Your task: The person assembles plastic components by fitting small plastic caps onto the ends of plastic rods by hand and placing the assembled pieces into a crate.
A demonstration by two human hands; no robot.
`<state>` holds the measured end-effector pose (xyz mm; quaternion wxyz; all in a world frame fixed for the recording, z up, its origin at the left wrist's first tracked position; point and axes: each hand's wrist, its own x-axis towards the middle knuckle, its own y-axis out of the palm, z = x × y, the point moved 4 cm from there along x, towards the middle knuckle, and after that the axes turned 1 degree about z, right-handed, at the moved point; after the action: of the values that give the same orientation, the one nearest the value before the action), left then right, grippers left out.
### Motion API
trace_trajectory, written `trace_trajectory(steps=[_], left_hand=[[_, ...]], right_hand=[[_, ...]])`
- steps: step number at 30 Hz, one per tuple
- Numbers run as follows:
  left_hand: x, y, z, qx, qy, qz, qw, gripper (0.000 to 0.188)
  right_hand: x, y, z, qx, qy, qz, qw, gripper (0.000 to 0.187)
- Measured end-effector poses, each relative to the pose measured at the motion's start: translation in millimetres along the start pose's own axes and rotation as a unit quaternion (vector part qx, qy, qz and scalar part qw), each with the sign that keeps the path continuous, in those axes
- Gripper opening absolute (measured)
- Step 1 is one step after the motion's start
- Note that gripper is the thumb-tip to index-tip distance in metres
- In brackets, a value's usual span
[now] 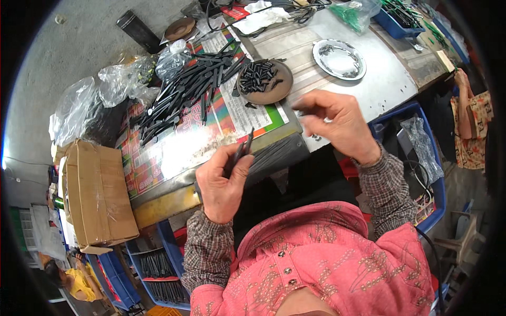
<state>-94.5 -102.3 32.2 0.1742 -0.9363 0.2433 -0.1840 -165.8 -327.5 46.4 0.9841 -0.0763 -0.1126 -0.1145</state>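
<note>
My left hand (224,181) is closed round a slim black plastic piece (246,146), whose narrow tip points up and away from me over the table's front edge. To its right my right hand (340,124) is raised with thumb and fingers pinched. A small dark shape shows at those fingertips, too blurred to name. Beyond both hands stands a round brown dish (282,90) heaped with short black cylindrical pieces (257,75). A pile of long flat black plastic pieces (195,87) lies left of the dish, on colourful printed sheets (174,158).
A white plate (362,66) with small metal parts sits at the back right. Clear plastic bags (113,84) and a cardboard box (100,189) are at the left. Blue crates (435,210) flank me below table height. Cables (311,6) run along the back. Other people are at both sides.
</note>
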Motion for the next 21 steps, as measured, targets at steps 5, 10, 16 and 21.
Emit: trace_trajectory(steps=[5,10,16,21], left_hand=[[-30,5,-1,-0.019,0.003,0.000,1.000,0.015],[-44,2,-6,-0.015,-0.012,0.006,1.000,0.015],[-52,-5,-11,-0.004,0.020,-0.016,1.000,0.015],[-56,-7,-7,-0.010,0.017,-0.021,1.000,0.016]], right_hand=[[-9,45,9,0.122,0.049,0.053,0.990,0.015],[-10,66,3,0.219,0.055,0.058,0.972,0.011],[-13,81,3,0.292,0.078,0.077,0.950,0.011],[-14,86,1,0.297,0.077,0.077,0.949,0.010]])
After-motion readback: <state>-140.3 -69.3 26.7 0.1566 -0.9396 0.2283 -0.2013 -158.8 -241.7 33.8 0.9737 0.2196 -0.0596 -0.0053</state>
